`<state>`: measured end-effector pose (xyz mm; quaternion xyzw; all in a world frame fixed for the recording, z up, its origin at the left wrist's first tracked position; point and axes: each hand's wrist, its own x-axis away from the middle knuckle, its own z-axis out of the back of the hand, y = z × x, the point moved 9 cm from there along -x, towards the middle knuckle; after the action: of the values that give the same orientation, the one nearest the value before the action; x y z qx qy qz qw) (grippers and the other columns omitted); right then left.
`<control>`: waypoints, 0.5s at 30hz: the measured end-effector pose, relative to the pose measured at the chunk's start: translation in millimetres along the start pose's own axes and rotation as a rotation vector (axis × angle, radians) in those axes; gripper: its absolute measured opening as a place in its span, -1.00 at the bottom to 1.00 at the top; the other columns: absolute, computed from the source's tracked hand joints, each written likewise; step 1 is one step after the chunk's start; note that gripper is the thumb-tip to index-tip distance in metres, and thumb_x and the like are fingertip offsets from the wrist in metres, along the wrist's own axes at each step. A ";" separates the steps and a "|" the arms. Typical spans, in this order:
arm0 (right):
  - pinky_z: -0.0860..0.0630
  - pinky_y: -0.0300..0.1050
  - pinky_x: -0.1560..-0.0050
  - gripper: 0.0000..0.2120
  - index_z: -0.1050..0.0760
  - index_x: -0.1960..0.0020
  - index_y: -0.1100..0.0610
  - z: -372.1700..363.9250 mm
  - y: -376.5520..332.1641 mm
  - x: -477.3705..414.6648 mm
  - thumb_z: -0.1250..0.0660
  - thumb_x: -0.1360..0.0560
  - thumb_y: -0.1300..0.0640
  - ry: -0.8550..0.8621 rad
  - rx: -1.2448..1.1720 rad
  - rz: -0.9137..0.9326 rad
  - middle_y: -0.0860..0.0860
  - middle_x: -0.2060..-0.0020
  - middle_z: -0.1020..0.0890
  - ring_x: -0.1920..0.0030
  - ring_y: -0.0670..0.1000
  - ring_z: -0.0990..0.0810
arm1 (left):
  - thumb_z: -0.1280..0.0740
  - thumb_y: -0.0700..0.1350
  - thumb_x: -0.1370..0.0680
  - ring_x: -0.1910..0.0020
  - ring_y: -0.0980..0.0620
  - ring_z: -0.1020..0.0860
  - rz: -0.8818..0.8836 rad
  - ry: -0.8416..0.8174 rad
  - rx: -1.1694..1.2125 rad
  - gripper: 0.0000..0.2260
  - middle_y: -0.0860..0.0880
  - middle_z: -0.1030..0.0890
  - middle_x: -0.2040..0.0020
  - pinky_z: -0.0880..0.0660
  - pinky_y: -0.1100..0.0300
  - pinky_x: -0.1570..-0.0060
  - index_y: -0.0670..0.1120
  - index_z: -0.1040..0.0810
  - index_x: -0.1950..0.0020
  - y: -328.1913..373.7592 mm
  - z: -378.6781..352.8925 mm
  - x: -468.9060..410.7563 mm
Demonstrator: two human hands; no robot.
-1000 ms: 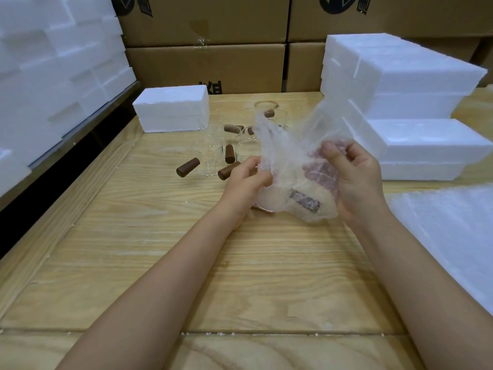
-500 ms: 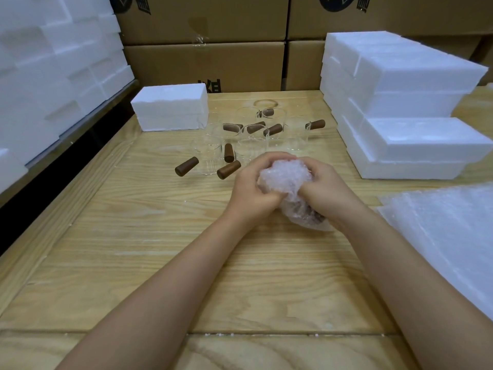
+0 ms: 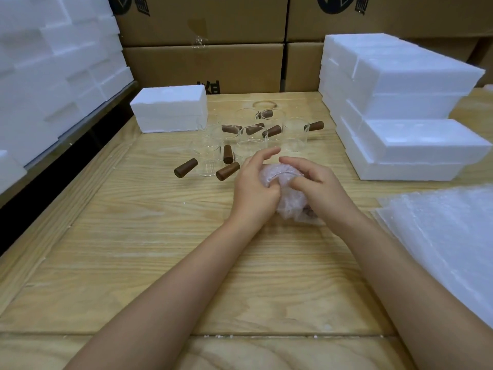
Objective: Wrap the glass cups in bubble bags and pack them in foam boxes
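A glass cup wrapped in a bubble bag sits on the wooden table between my hands; its brown handle shows faintly through the wrap low on the right. My left hand holds the bundle's left side, thumb on the wrap and fingers half raised above it. My right hand grips the top and right side, fingers curled over the tucked bag. Several bare glass cups with brown wooden handles stand just behind. A single foam box lies at the back left.
Stacked foam boxes fill the right rear of the table. A pile of flat bubble bags lies at the right edge. More foam boxes are stacked on the left beyond a dark gap, and cardboard cartons line the back.
The open bag, held up a second ago, has been folded down and tucked around the cup. My left fingers have since lifted off the top of the bundle.
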<state>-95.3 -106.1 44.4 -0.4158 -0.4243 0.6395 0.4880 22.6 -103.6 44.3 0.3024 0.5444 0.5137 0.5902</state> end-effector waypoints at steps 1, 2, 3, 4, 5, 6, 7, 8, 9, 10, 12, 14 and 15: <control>-0.43 -0.07 -0.29 -0.59 -0.49 -0.30 0.07 1.2 0.3 -0.5 -0.23 -0.49 0.33 0.024 0.018 0.011 -0.02 -0.21 -0.57 -0.25 -0.04 -0.51 | -0.27 -0.40 -0.43 -0.15 0.19 -0.48 0.004 0.004 -0.008 -0.52 0.04 -0.54 -0.20 -0.35 0.47 -0.13 0.08 -0.52 -0.21 -0.6 0.0 -0.1; -0.45 -0.15 -0.24 -0.59 -0.51 -0.25 0.05 2.8 -0.1 -0.5 -0.23 -0.48 0.35 0.064 0.049 0.030 -0.05 -0.16 -0.59 -0.20 -0.07 -0.53 | -0.28 -0.39 -0.42 -0.14 0.20 -0.48 0.017 0.006 -0.002 -0.53 0.04 -0.55 -0.19 -0.35 0.50 -0.09 0.06 -0.53 -0.20 -0.8 -1.1 0.4; -0.46 -0.28 -0.15 -0.59 -0.53 -0.18 0.01 5.2 -1.2 0.4 -0.22 -0.46 0.38 0.122 0.072 0.043 -0.11 -0.06 -0.61 -0.10 -0.13 -0.55 | -0.31 -0.36 -0.41 -0.14 0.20 -0.49 0.033 0.008 0.016 -0.55 0.04 -0.56 -0.17 -0.37 0.47 -0.10 0.04 -0.53 -0.21 -0.6 -2.3 1.2; -0.45 -0.41 -0.02 -0.58 -0.52 -0.10 -0.03 9.0 -2.8 1.8 -0.20 -0.43 0.41 0.190 0.084 0.049 -0.18 0.03 -0.60 0.01 -0.22 -0.55 | -0.34 -0.31 -0.40 -0.16 0.19 -0.50 0.039 0.009 0.037 -0.56 0.04 -0.56 -0.17 -0.39 0.40 -0.12 0.03 -0.52 -0.23 0.4 -3.3 2.4; -0.41 -0.50 0.11 -0.57 -0.51 -0.04 -0.06 13.8 -3.8 2.6 -0.19 -0.40 0.42 0.260 0.083 0.055 -0.23 0.10 -0.57 0.10 -0.29 -0.53 | -0.36 -0.23 -0.37 -0.18 0.17 -0.50 0.029 0.000 0.059 -0.54 0.02 -0.56 -0.18 -0.41 0.35 -0.14 0.02 -0.49 -0.26 2.5 -4.5 3.8; -0.38 -0.54 0.19 -0.56 -0.49 0.00 -0.08 19.4 -4.4 3.3 -0.17 -0.38 0.43 0.323 0.076 0.057 -0.24 0.14 -0.56 0.15 -0.34 -0.51 | -0.36 -0.17 -0.34 -0.20 0.14 -0.50 0.019 -0.029 0.090 -0.49 -0.02 -0.53 -0.22 -0.44 0.30 -0.15 0.02 -0.45 -0.30 3.1 -7.0 4.8; -0.38 -0.52 0.23 -0.57 -0.48 0.02 -0.08 25.2 -4.1 3.8 -0.16 -0.37 0.42 0.379 0.066 0.055 -0.23 0.15 -0.55 0.16 -0.36 -0.51 | -0.35 -0.14 -0.32 -0.21 0.08 -0.51 0.027 -0.083 0.142 -0.43 -0.05 -0.50 -0.26 -0.48 0.25 -0.13 0.05 -0.39 -0.33 2.9 -11.3 6.5; -0.40 -0.49 0.23 -0.57 -0.48 0.03 -0.09 31.0 -3.0 3.9 -0.15 -0.37 0.42 0.423 0.055 0.048 -0.21 0.14 -0.56 0.15 -0.32 -0.52 | -0.36 -0.14 -0.31 -0.19 0.00 -0.53 0.056 -0.154 0.207 -0.38 -0.06 -0.45 -0.31 -0.53 0.18 -0.09 0.09 -0.32 -0.35 2.0 -17.8 9.0; -0.42 -0.44 0.24 -0.57 -0.47 0.02 -0.09 35.7 -1.5 4.1 -0.14 -0.37 0.41 0.452 0.043 0.040 -0.18 0.12 -0.57 0.13 -0.28 -0.54 | -0.37 -0.16 -0.30 -0.16 -0.06 -0.57 0.091 -0.227 0.255 -0.33 -0.06 -0.41 -0.34 -0.58 0.09 -0.06 0.14 -0.26 -0.37 1.2 -25.1 12.4; -0.43 -0.43 0.27 -0.57 -0.47 0.01 -0.10 38.5 0.6 4.2 -0.13 -0.38 0.40 0.463 0.031 0.031 -0.16 0.10 -0.58 0.13 -0.25 -0.55 | -0.38 -0.17 -0.30 -0.11 -0.11 -0.60 0.130 -0.285 0.279 -0.30 -0.06 -0.39 -0.35 -0.59 -0.01 -0.06 0.18 -0.22 -0.37 0.1 -31.7 15.4; -0.42 -0.45 0.39 -0.58 -0.47 0.00 -0.11 38.9 4.4 5.1 -0.14 -0.40 0.37 0.442 0.006 0.020 -0.16 0.10 -0.58 0.18 -0.26 -0.56 | -0.39 -0.21 -0.29 -0.08 -0.16 -0.62 0.200 -0.313 0.320 -0.28 -0.10 -0.42 -0.36 -0.57 -0.16 -0.09 0.24 -0.23 -0.35 -3.2 -39.0 18.6; -0.45 -0.45 0.32 -0.62 -0.47 -0.02 -0.15 36.3 6.1 4.3 -0.19 -0.44 0.32 0.397 -0.002 0.013 -0.18 0.09 -0.59 0.14 -0.27 -0.56 | -0.39 -0.28 -0.30 -0.12 -0.14 -0.60 0.243 -0.279 0.391 -0.30 -0.15 -0.45 -0.35 -0.56 -0.17 -0.10 0.24 -0.30 -0.31 -5.6 -39.7 17.3; -0.49 -0.40 0.19 -0.64 -0.47 -0.05 -0.17 33.7 7.3 2.8 -0.21 -0.46 0.28 0.365 -0.010 0.007 -0.16 0.04 -0.59 0.08 -0.25 -0.56 | -0.39 -0.34 -0.33 -0.15 -0.12 -0.59 0.265 -0.257 0.413 -0.31 -0.16 -0.45 -0.34 -0.56 -0.15 -0.10 0.21 -0.33 -0.32 -7.5 -38.9 16.0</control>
<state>-129.6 -109.1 47.1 -0.5291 -0.3303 0.5529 0.5525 -14.4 -98.7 23.5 0.5476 0.5140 0.4218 0.5080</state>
